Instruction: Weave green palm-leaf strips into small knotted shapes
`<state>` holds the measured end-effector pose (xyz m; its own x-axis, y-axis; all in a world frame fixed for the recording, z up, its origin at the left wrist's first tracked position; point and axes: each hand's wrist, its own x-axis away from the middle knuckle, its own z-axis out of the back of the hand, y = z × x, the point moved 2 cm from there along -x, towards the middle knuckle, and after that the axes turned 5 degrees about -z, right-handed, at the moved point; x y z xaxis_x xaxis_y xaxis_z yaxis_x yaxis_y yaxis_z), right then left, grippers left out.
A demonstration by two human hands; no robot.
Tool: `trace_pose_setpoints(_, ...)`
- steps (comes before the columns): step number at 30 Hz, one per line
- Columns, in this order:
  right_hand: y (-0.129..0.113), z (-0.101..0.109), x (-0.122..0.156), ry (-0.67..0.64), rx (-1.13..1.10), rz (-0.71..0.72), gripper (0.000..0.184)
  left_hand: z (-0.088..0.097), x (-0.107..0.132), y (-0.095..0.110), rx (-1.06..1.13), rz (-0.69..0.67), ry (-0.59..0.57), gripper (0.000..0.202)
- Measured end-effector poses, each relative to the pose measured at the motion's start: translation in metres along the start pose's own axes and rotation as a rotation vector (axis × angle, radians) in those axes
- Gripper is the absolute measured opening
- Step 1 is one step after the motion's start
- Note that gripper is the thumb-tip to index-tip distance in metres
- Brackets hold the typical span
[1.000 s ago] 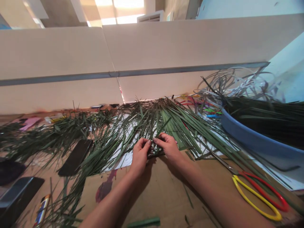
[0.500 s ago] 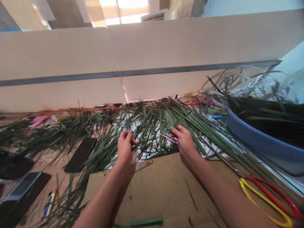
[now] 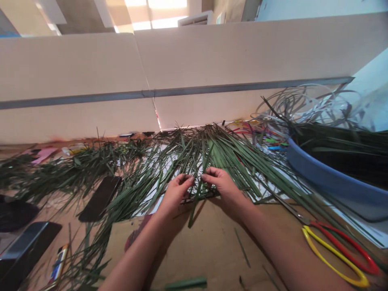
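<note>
Both hands meet at the near edge of a spread of long green leaf strips [image 3: 218, 157] on the table. My left hand [image 3: 176, 193] is closed, its fingertips pinching a green strip [image 3: 196, 198] that hangs down over the cardboard. My right hand [image 3: 220, 184] is closed too, its fingers curled onto the strips just to the right of the left fingertips. A small dark object lies under the two hands, mostly hidden.
A brown cardboard sheet [image 3: 212, 250] lies in front of me. Red and yellow handled scissors [image 3: 339, 248] lie at the right. A blue basin [image 3: 327, 178] full of dark strips stands at the far right. Dark flat objects [image 3: 98, 198] and a phone [image 3: 24, 250] lie at the left. A beige partition [image 3: 194, 68] closes the back.
Half a second ago the hands were apart among the strips, the right one by a small pink tool. They have come back together and the left hand has brought a green strip along.
</note>
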<state>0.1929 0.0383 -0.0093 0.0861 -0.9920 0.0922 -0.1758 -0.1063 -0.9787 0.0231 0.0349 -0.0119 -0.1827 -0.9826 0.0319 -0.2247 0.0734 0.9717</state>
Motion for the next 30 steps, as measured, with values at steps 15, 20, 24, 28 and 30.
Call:
trace_pose_setpoints(15, 0.008, -0.006, 0.001, -0.031, 0.082, 0.029, 0.016, -0.002, 0.003, -0.001, -0.248, -0.092, 0.040, 0.022)
trace_pose_setpoints(20, 0.010, -0.007, -0.003, -0.003, 0.134, 0.095, 0.013, 0.000, 0.002, -0.004, -0.430, -0.186, 0.059, 0.019)
trace_pose_setpoints(24, 0.014, -0.008, -0.004, 0.027, 0.128, 0.073, 0.014, -0.002, 0.006, -0.004, -0.590, -0.289, 0.076, 0.015)
trace_pose_setpoints(28, 0.018, -0.009, -0.004, 0.040, 0.125, 0.063, 0.014, -0.006, 0.011, 0.000, -0.700, -0.398, 0.084, 0.013)
trace_pose_setpoints(30, 0.020, -0.010, -0.004, 0.060, 0.134, 0.085, 0.014, -0.007, 0.013, 0.001, -0.727, -0.439, 0.092, 0.017)
